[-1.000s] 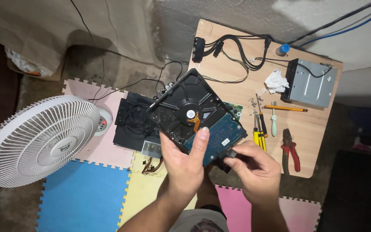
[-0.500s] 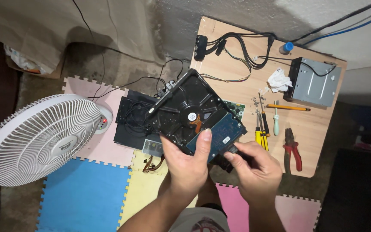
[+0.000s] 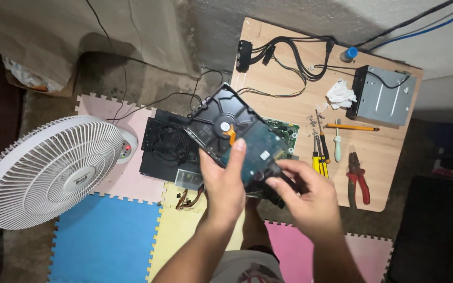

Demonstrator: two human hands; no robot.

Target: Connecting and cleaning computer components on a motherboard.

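The person holds a hard drive (image 3: 232,136) up in the air above the foam floor mats (image 3: 111,241), its underside with the blue circuit board (image 3: 260,149) facing up. The left hand (image 3: 226,183) is closed round the drive's near edge, forefinger stretched up across the board. The right hand (image 3: 305,196) pinches at the lower right corner of the board with thumb and fingertips; whether a small dark piece sits between those fingers I cannot tell. Compared with a second ago, the drive has been tipped and lifted a little higher toward the camera, and the right hand has shifted from lying along the drive's edge to picking at that corner, so the work looks to be on the board rather than on the casing. Below the drive lies a black open computer case (image 3: 166,144) with coiled cable inside, and a green circuit board (image 3: 284,131) peeps out beside it. A white fan (image 3: 48,170) stands to the left. On the wooden worktop (image 3: 384,183) sit screwdrivers (image 3: 318,154), red-handled pliers (image 3: 357,178), a pencil (image 3: 352,127), a crumpled tissue (image 3: 341,94), a bundle of black cables (image 3: 284,50) and a grey metal drive box (image 3: 384,97).
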